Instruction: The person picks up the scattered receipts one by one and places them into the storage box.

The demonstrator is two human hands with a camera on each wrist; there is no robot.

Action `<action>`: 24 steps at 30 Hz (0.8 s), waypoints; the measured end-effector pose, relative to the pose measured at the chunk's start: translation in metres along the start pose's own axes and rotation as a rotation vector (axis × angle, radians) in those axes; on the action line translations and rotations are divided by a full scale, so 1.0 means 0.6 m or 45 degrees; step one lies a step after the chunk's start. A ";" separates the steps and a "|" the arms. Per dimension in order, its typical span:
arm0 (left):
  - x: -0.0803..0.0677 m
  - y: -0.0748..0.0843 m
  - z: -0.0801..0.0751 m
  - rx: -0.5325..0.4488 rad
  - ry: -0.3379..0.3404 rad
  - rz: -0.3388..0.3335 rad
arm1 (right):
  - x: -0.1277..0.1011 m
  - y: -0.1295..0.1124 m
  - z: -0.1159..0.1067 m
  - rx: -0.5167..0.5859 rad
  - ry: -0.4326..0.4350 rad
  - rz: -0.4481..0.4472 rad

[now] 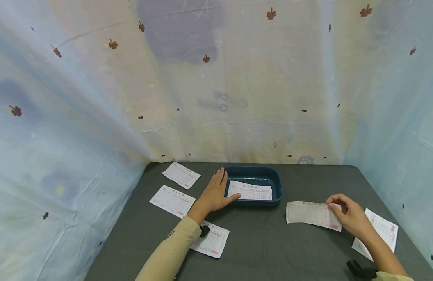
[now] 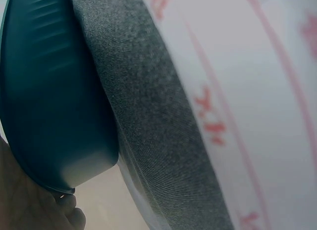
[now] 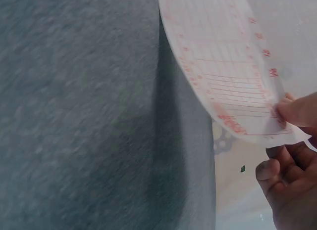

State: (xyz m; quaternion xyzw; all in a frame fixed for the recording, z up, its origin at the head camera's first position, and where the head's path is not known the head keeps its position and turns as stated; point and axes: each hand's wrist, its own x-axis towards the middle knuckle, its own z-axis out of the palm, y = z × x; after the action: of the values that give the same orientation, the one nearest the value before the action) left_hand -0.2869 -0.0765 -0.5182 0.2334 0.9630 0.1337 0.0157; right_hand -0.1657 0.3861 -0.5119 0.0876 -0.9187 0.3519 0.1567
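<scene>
A: What surrounds the two hands?

B: A dark surface [image 1: 272, 249] carries a blue tray [image 1: 253, 175] near its far edge, with printed slips [image 1: 251, 192] inside. To the left lie an upper slip [image 1: 181, 175], a middle slip [image 1: 172, 201] and a lower slip [image 1: 212, 240].

A: What stands in the way?

B: The left forearm, in a pale sleeve [image 1: 174, 251], covers part of the lower slip. On the opposite flank, the right forearm crosses over printed paper [image 1: 383, 230]; whether that is one sheet or two cannot be told. The tray's raised right wall stands between its contents and the slip in hand.

A: And the hands themselves?

B: The left hand [image 1: 214, 193] rests against the tray's left end, fingers extended, thumb out along the near rim, its grip closed on nothing. The right hand [image 1: 351, 218] pinches the held slip [image 1: 311, 212] at its right end, thumb against fingers; the rest reaches leftward from that grip, bowed and lifted, a shadow beneath.

A: Where is there room?

B: Bare surface shows between tray and held slip, and more widely on the near side. Patterned curtain [image 1: 244, 97] hangs behind the far edge and along both flanks.
</scene>
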 end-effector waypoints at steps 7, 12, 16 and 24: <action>0.000 0.000 0.003 0.001 0.005 -0.003 | 0.016 -0.011 -0.001 0.044 0.116 -0.031; 0.000 0.001 0.004 0.002 -0.005 -0.007 | 0.025 -0.023 -0.004 0.077 0.180 -0.008; 0.000 0.002 0.003 -0.005 0.002 -0.004 | 0.034 -0.032 -0.007 0.106 0.226 -0.013; 0.001 0.001 0.003 0.002 -0.003 -0.009 | 0.062 -0.048 0.002 0.178 0.312 -0.070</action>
State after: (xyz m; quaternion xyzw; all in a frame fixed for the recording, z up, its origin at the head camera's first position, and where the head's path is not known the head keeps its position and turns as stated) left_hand -0.2870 -0.0755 -0.5196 0.2300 0.9639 0.1327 0.0170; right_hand -0.1930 0.3624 -0.4821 0.0799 -0.8632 0.4185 0.2707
